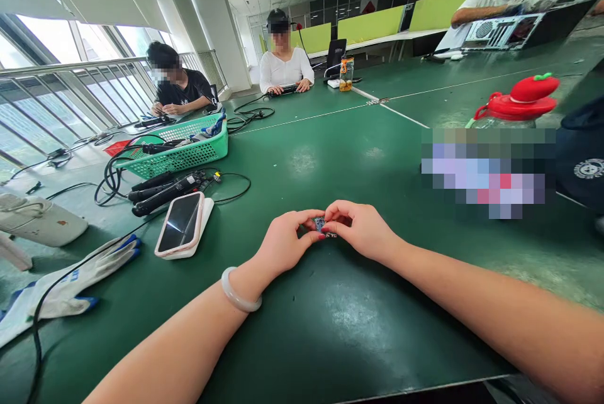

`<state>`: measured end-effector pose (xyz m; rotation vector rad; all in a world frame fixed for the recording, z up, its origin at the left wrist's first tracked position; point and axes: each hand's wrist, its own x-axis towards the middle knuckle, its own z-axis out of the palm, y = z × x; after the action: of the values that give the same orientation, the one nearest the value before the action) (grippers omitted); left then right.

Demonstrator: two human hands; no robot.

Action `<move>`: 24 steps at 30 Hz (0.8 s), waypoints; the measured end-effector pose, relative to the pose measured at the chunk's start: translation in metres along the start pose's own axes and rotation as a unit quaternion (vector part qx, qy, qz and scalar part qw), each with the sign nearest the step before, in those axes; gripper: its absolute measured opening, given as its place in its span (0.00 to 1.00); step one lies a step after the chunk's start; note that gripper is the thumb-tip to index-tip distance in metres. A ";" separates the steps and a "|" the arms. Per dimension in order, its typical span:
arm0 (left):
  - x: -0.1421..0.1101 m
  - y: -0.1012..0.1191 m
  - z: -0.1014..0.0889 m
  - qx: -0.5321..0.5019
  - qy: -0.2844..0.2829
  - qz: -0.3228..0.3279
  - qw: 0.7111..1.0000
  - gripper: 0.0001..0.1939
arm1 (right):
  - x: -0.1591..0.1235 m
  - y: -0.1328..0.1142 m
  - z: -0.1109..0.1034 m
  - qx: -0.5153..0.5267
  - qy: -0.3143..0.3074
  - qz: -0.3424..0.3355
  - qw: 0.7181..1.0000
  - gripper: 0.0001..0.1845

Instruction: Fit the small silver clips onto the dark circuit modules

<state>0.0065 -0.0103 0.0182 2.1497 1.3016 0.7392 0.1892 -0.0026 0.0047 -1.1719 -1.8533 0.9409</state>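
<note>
Over the green table (292, 177), my left hand (283, 241) and my right hand (361, 228) meet at a small bluish circuit board (320, 223). Thumb and fingers of the left hand are closed on its left side. The right thumb and forefinger pinch it from the right. A small dark, shiny piece (331, 235) shows just below the right fingertips; whether it belongs to the board I cannot tell. The fingers hide part of the board. A pale bangle (240, 291) circles my left wrist.
Left of my hands lie a phone (182, 224), black cylindrical tools (167, 193) with cables, and a white-and-blue glove (75, 281). Behind them stands a green basket (202, 151). A red-lidded bottle (514, 105) is at the right. Several people sit around the table's far side.
</note>
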 end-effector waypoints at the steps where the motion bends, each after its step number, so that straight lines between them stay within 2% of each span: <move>1: 0.000 0.000 0.000 0.005 0.002 0.003 1.000 0.17 | 0.000 -0.001 0.000 -0.005 0.001 -0.003 1.000 0.03; 9: -0.002 0.003 0.000 0.012 0.027 0.019 0.999 0.21 | -0.003 -0.005 0.000 -0.031 0.016 -0.020 0.999 0.03; 18: -0.001 -0.001 0.001 -0.092 0.042 -0.005 0.995 0.22 | -0.005 -0.007 -0.003 -0.048 0.026 -0.041 0.998 0.05; 24: 0.000 -0.003 0.001 -0.094 0.051 -0.008 0.994 0.22 | -0.005 -0.007 -0.003 -0.085 0.034 -0.065 0.994 0.06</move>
<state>0.0051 -0.0091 0.0156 1.9710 1.2457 0.9371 0.1909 -0.0086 0.0113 -1.1515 -1.9588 0.6747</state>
